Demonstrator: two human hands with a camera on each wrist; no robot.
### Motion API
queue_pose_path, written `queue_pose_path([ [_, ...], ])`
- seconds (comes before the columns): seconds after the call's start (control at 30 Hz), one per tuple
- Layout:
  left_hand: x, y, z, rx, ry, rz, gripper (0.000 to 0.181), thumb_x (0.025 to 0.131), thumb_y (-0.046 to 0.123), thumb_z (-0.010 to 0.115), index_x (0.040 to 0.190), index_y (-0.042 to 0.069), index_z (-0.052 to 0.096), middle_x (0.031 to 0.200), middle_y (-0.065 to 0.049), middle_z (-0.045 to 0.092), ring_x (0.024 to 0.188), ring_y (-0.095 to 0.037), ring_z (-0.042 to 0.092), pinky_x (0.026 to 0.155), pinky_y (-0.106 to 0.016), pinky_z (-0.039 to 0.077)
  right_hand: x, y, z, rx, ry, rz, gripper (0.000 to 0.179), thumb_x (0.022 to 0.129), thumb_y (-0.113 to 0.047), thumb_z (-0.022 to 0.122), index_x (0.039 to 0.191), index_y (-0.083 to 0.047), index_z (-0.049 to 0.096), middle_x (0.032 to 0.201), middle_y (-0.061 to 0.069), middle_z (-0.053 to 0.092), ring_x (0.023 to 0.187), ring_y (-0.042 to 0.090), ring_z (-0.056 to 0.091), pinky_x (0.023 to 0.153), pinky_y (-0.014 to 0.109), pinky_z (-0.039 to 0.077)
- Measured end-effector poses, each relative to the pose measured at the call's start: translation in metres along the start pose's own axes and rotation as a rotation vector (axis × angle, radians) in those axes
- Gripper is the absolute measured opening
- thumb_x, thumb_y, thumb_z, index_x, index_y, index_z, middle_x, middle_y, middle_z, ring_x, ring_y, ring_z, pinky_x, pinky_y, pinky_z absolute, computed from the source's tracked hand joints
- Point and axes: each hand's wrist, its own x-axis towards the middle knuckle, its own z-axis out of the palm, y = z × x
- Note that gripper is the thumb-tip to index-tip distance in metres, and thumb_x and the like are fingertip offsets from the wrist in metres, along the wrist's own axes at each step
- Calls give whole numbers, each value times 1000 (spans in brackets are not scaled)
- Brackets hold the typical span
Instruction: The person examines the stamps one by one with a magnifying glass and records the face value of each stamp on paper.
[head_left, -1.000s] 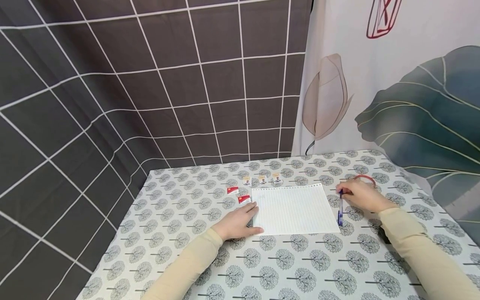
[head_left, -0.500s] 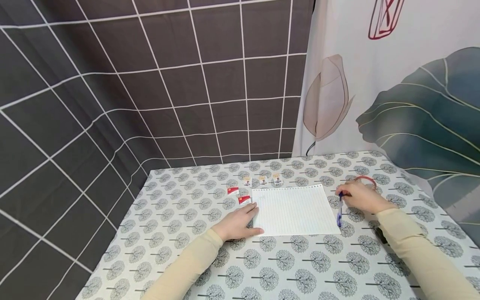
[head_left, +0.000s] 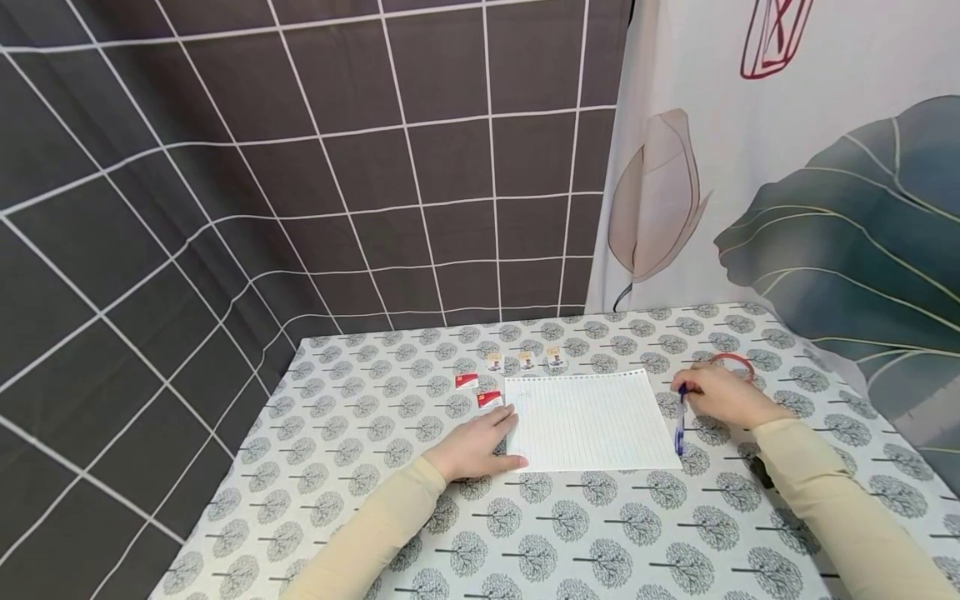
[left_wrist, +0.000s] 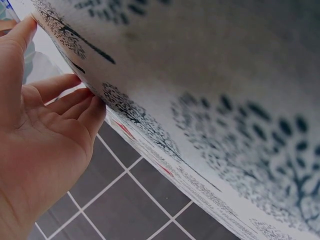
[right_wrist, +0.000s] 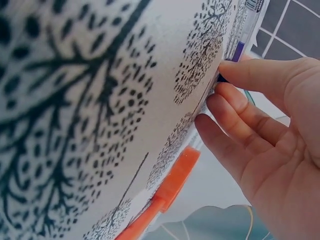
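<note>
A sheet of lined paper with holes along its far edge lies on the patterned tablecloth, faint marks near its upper left corner. My left hand rests on its left edge, thumb spread from the fingers. To the right of the paper, a clear pen with purple-blue ends lies near the paper's right edge. The thumb and fingertips of my right hand pinch its far end. Seen from the right wrist, the pen runs away from these fingertips along the cloth.
Two red-and-white cards lie near the paper's upper left corner. Several small picture cards form a row behind it. A red curved item sits just beyond my right hand. A dark object is partly hidden by my right sleeve.
Almost nothing differs. The near end of the pen has shifted slightly toward the paper's edge since a second ago; both hands keep their places.
</note>
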Motion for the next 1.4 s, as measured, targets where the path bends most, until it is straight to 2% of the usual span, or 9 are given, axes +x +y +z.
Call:
queue_pose_path([
  [0.13, 0, 0, 0, 7, 7, 7, 87, 94, 62, 58, 154, 2, 38, 163, -14, 30, 147, -29, 34, 120, -39, 30, -1, 2, -1, 31, -8, -13, 21, 86, 5, 68, 106, 0, 70, 90, 5, 64, 77, 14, 56, 66, 34, 53],
  [0.27, 0, 0, 0, 25, 12, 21, 87, 95, 63, 57, 154, 2, 39, 162, -15, 31, 147, -30, 34, 119, -39, 31, -2, 3, -4, 91, -21, 34, 25, 87, 6, 67, 112, 4, 68, 91, 8, 65, 76, 16, 60, 64, 33, 55],
  [0.37, 0, -1, 0, 62, 28, 46, 86, 95, 62, 56, 153, 1, 39, 161, -16, 32, 146, -30, 36, 119, -39, 33, -3, 5, -7, 96, 2, 65, 27, 87, 7, 67, 114, 6, 68, 91, 11, 67, 79, 23, 64, 66, 40, 57],
  [0.6, 3, -11, 0, 233, 129, 107, 82, 97, 61, 55, 151, 1, 43, 157, -17, 39, 144, -29, 39, 118, -39, 35, -12, 13, -23, 54, 66, 140, 30, 91, 1, 66, 119, 11, 64, 100, 23, 68, 91, 41, 65, 78, 58, 55],
  [0.8, 4, -20, -13, 209, 185, 98, 79, 98, 57, 55, 151, -1, 42, 155, -18, 42, 143, -33, 40, 119, -43, 33, -23, 20, -33, 39, 133, 226, 28, 94, -5, 65, 119, 7, 66, 100, 25, 68, 91, 43, 64, 76, 59, 53],
  [1.03, 4, -44, -29, 237, 265, 40, 73, 100, 54, 54, 149, 0, 46, 152, -19, 46, 141, -35, 42, 119, -48, 33, -38, 30, -38, 67, 154, 324, 40, 96, -11, 65, 125, 15, 58, 101, 31, 65, 58, 22, 57, 56, 34, 47],
  [1.1, 3, -52, -31, 239, 281, 7, 73, 101, 55, 52, 149, 1, 46, 153, -18, 46, 143, -34, 41, 120, -47, 31, -42, 32, -39, 62, 164, 343, 42, 95, -12, 66, 124, 16, 57, 101, 32, 65, 58, 23, 59, 57, 37, 51],
  [1.23, 1, -67, -37, 230, 316, -46, 73, 100, 54, 54, 148, 0, 46, 153, -20, 45, 143, -35, 40, 119, -48, 32, -49, 36, -41, 46, 177, 380, 43, 93, -14, 69, 121, 16, 58, 98, 31, 66, 76, 34, 64, 63, 49, 55],
  [1.4, -1, -85, -40, 218, 331, -115, 75, 99, 54, 56, 149, -1, 44, 153, -21, 44, 142, -37, 41, 117, -50, 35, -55, 40, -41, 50, 170, 410, 40, 94, -16, 67, 118, 15, 60, 91, 26, 67, 77, 35, 63, 60, 45, 53],
])
